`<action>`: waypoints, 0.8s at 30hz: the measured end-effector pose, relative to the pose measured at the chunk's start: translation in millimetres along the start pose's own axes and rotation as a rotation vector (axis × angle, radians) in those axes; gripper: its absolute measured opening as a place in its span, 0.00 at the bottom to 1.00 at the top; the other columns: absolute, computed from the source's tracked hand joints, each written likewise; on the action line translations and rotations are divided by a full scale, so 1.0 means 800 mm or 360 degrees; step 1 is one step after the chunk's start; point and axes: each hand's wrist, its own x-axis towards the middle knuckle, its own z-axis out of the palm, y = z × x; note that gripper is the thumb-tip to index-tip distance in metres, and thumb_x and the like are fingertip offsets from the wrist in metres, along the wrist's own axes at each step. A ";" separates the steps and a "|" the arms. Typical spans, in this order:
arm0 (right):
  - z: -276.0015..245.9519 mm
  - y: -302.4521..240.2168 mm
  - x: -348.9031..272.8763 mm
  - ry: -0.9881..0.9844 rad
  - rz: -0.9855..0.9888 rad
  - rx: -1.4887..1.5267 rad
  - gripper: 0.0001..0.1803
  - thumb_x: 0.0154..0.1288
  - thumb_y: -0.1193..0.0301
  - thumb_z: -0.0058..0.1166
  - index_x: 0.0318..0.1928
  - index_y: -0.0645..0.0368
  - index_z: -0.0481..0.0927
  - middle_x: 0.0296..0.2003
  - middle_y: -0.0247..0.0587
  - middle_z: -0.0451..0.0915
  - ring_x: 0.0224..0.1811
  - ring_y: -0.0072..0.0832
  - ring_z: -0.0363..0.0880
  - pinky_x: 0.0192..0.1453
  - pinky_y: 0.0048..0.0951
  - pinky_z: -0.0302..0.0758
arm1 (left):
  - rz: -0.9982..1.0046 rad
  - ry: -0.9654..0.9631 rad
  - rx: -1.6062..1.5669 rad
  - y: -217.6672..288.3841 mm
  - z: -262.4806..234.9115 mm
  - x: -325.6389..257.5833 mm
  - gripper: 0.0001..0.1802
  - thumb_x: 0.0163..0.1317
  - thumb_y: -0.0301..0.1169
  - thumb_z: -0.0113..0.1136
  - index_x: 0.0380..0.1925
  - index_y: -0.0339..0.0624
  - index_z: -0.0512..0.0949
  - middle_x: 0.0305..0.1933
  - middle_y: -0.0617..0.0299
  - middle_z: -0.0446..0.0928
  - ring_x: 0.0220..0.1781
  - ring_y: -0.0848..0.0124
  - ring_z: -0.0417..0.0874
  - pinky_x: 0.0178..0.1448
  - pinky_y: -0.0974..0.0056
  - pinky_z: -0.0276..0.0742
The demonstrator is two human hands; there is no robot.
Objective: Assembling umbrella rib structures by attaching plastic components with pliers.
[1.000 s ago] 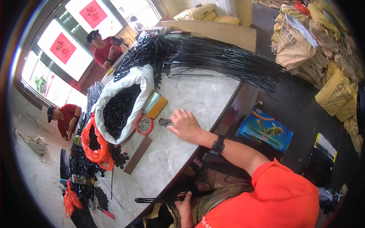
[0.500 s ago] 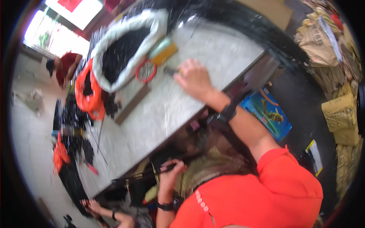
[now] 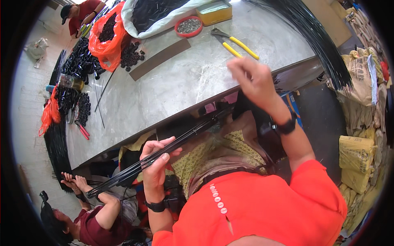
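My left hand (image 3: 154, 169) is closed around a slanting bundle of thin black rods (image 3: 189, 132), held in front of my body below the table edge. Over the table's near edge hovers my right hand (image 3: 255, 78), slightly blurred, its fingers loosely bent and nothing visible in them. Just beyond it, pliers with yellow handles (image 3: 245, 48) lie on the grey table (image 3: 172, 102), apart from the hand. A red dish (image 3: 188, 35) of small metal pieces and a yellow box (image 3: 215, 15) are behind the pliers.
A brown strip (image 3: 160, 60), white sack (image 3: 164, 32) and orange bag (image 3: 97, 48) of black parts lie on the table. Long black rods (image 3: 318, 41) hang over its right end. One co-worker (image 3: 96, 205) sits at lower left, another (image 3: 84, 15) at far left.
My right hand has left the pliers on the table and drawn back toward me. My left hand has moved left and up with the rods, which now show clearly. The view has shifted.
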 end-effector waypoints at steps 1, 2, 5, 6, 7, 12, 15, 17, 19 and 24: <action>-0.004 -0.006 -0.019 -0.0182 0.0209 0.0028 0.06 0.69 0.72 0.58 0.37 0.61 0.82 0.28 0.44 0.83 0.25 0.39 0.82 0.29 0.31 0.75 | -0.0017 -0.0012 -0.0017 -0.004 -0.002 0.005 0.17 0.57 0.21 0.63 0.45 0.37 0.71 0.58 0.35 0.77 0.49 0.49 0.87 0.56 0.51 0.84; -0.008 -0.014 -0.036 -0.0354 0.0407 0.0051 0.07 0.70 0.72 0.57 0.35 0.63 0.82 0.26 0.43 0.83 0.24 0.35 0.82 0.29 0.30 0.75 | -0.0014 -0.0025 -0.0089 -0.008 -0.004 0.006 0.17 0.56 0.20 0.63 0.45 0.37 0.71 0.59 0.35 0.77 0.50 0.47 0.86 0.58 0.49 0.83; -0.005 -0.013 -0.077 -0.0645 0.1166 0.0538 0.11 0.74 0.69 0.54 0.38 0.65 0.81 0.25 0.34 0.82 0.26 0.16 0.80 0.29 0.22 0.75 | 0.0001 -0.0049 -0.0214 -0.014 -0.007 0.009 0.15 0.55 0.18 0.63 0.43 0.36 0.73 0.58 0.34 0.77 0.52 0.46 0.86 0.60 0.47 0.82; -0.002 -0.002 -0.091 -0.0670 0.1188 0.0526 0.11 0.74 0.69 0.54 0.39 0.65 0.82 0.26 0.34 0.82 0.25 0.16 0.80 0.29 0.21 0.75 | 0.0012 -0.0066 -0.0256 -0.016 -0.007 0.011 0.14 0.54 0.18 0.63 0.41 0.35 0.74 0.58 0.34 0.77 0.53 0.46 0.86 0.61 0.46 0.82; -0.001 0.003 -0.102 -0.0639 0.1302 0.0579 0.11 0.74 0.69 0.55 0.39 0.65 0.81 0.26 0.34 0.82 0.25 0.16 0.79 0.28 0.20 0.74 | 0.0003 -0.0082 -0.0270 -0.019 -0.007 0.013 0.14 0.54 0.18 0.63 0.41 0.35 0.74 0.58 0.34 0.77 0.53 0.46 0.86 0.61 0.46 0.82; 0.007 0.016 -0.129 -0.0527 0.1663 0.0667 0.12 0.72 0.67 0.58 0.37 0.65 0.80 0.26 0.33 0.83 0.24 0.15 0.79 0.26 0.19 0.73 | -0.0032 -0.0231 -0.0311 -0.033 -0.012 0.019 0.14 0.53 0.15 0.63 0.40 0.35 0.76 0.59 0.34 0.77 0.57 0.45 0.84 0.66 0.44 0.79; 0.005 0.018 -0.138 -0.0487 0.1711 0.0575 0.12 0.71 0.66 0.59 0.35 0.65 0.80 0.25 0.34 0.82 0.22 0.15 0.77 0.23 0.19 0.71 | -0.0011 -0.0290 -0.0229 -0.043 -0.017 0.016 0.13 0.53 0.15 0.65 0.39 0.36 0.77 0.58 0.35 0.78 0.57 0.48 0.84 0.66 0.46 0.78; -0.004 0.020 -0.144 -0.0679 0.1798 0.0488 0.11 0.70 0.68 0.59 0.35 0.65 0.80 0.24 0.34 0.81 0.18 0.15 0.75 0.20 0.19 0.69 | -0.0008 -0.0304 -0.0187 -0.049 -0.018 0.012 0.13 0.53 0.15 0.68 0.38 0.38 0.79 0.57 0.37 0.80 0.58 0.52 0.84 0.68 0.50 0.75; -0.009 0.035 -0.164 -0.0763 0.1899 0.0546 0.10 0.69 0.69 0.59 0.36 0.66 0.79 0.23 0.34 0.81 0.17 0.15 0.74 0.19 0.19 0.68 | 0.0009 -0.0385 -0.0170 -0.055 -0.021 0.011 0.13 0.53 0.15 0.69 0.38 0.38 0.80 0.57 0.37 0.80 0.59 0.53 0.83 0.68 0.51 0.74; -0.019 0.027 -0.185 -0.0459 0.2103 0.0810 0.10 0.70 0.69 0.60 0.42 0.64 0.79 0.24 0.35 0.81 0.18 0.16 0.75 0.19 0.18 0.68 | 0.0056 -0.0529 0.0010 -0.049 -0.008 0.021 0.11 0.53 0.15 0.70 0.36 0.37 0.81 0.55 0.38 0.82 0.59 0.55 0.83 0.67 0.55 0.75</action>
